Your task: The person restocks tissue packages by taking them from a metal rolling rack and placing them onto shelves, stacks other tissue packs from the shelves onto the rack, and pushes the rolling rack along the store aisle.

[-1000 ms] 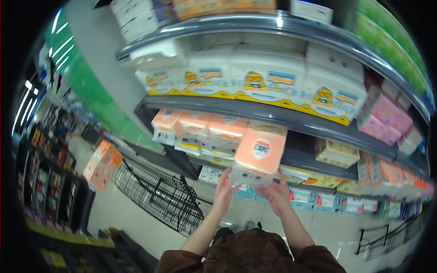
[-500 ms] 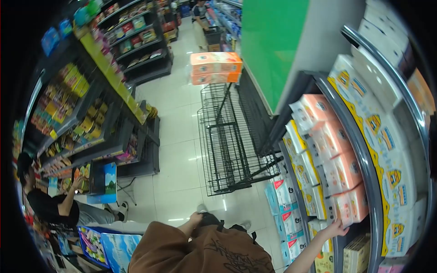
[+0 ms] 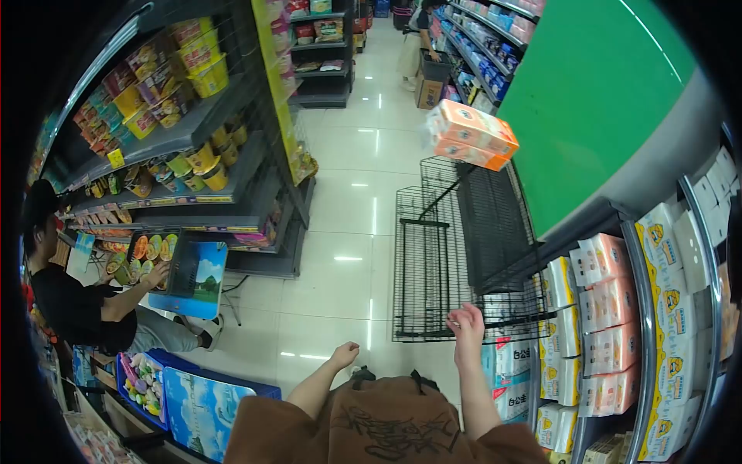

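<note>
My left hand (image 3: pixel 345 355) hangs in front of my body with its fingers curled in and nothing visible in it. My right hand (image 3: pixel 467 323) is raised at the near end of the black wire cart (image 3: pixel 433 255), beside its handle bar, with the fingers loosely bent and apart. No pack is in it. Two stacked orange tissue packs (image 3: pixel 473 133) rest at the cart's far end. To the right, peach-coloured tissue packs (image 3: pixel 610 305) stand in a row on a shelf.
On the left a person (image 3: pixel 85 309) reaches over a crate of cups (image 3: pixel 147 259) beside shelves of tubs (image 3: pixel 174 93). Farther up the aisle (image 3: pixel 348 193) another person (image 3: pixel 417 46) stands by a bin. A green panel (image 3: pixel 610 100) rises on the right. Blue bins (image 3: pixel 193 410) are at lower left.
The view has swung left from the shelf to the aisle. My hands have let go of the peach pack, now on the shelf. My right hand has moved from the shelf to the cart.
</note>
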A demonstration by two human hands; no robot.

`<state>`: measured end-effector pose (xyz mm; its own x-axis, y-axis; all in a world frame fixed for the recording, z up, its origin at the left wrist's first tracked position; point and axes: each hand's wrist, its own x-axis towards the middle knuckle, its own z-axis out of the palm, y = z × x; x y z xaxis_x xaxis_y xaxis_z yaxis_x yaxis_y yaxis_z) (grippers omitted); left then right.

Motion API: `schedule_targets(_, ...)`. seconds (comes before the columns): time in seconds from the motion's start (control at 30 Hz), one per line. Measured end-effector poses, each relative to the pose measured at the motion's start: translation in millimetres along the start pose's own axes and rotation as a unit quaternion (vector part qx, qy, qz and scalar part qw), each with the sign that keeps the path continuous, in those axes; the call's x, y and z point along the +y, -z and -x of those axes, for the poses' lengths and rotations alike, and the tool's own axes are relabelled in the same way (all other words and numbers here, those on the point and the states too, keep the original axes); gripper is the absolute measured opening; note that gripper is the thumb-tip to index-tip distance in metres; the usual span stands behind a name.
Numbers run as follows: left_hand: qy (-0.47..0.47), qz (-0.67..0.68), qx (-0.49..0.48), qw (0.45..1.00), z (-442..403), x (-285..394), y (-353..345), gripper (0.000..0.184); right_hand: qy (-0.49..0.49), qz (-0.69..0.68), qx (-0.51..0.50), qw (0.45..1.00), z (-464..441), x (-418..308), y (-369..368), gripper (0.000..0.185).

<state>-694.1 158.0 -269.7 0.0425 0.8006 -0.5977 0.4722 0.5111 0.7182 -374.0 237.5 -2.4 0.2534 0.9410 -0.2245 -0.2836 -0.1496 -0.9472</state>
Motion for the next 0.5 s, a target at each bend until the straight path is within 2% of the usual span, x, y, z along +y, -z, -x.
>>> schedule_targets(0.1,0.015,0.053,0.09,0.994,16.2,-40.8,47.6,0.04,-0.133,-0.007,-0.124,0.983,-26.9,-6.0,-61.4,0.038)
schedule_targets(0.13,0.031,0.069,0.129,0.989,13.7,-74.8,55.1,0.037,-0.165,0.013,-0.148,0.975,-39.9,-12.6,-80.5,0.038)
schedule_targets(0.2,0.112,0.266,0.171,0.942,57.4,-101.6,78.7,0.034,-0.235,0.055,-0.194,0.951,-63.2,-22.2,-117.9,0.04)
schedule_targets(0.3,0.174,0.421,0.297,0.839,135.0,-173.1,85.9,0.034,-0.254,0.037,-0.239,0.937,-134.4,-12.4,-149.0,0.052)
schedule_targets(0.33,0.223,0.474,0.348,0.777,160.1,-201.2,78.0,0.034,-0.252,0.021,-0.225,0.941,-159.6,-11.9,-161.5,0.058)
schedule_targets(0.37,0.255,0.488,0.379,0.744,192.2,-226.9,63.7,0.038,-0.252,0.002,-0.207,0.945,-183.3,-10.7,-172.1,0.065)
schedule_targets(0.4,0.291,0.562,0.431,0.643,212.6,-273.9,38.5,0.038,-0.243,-0.009,-0.192,0.951,-206.8,-8.8,-181.6,0.07)
schedule_targets(0.43,0.316,0.363,0.377,0.791,246.4,-282.1,15.1,0.033,-0.231,-0.02,-0.175,0.957,-228.3,-10.3,-190.9,0.075)
schedule_targets(0.47,0.381,-0.02,0.274,0.883,280.0,-283.0,-4.9,0.029,-0.223,-0.029,-0.155,0.962,-244.7,-14.0,-202.2,0.075)
schedule_targets(0.5,0.391,-0.277,0.233,0.846,313.2,-275.2,-20.4,0.027,-0.219,-0.025,-0.134,0.966,-260.6,-15.7,-209.9,0.075)
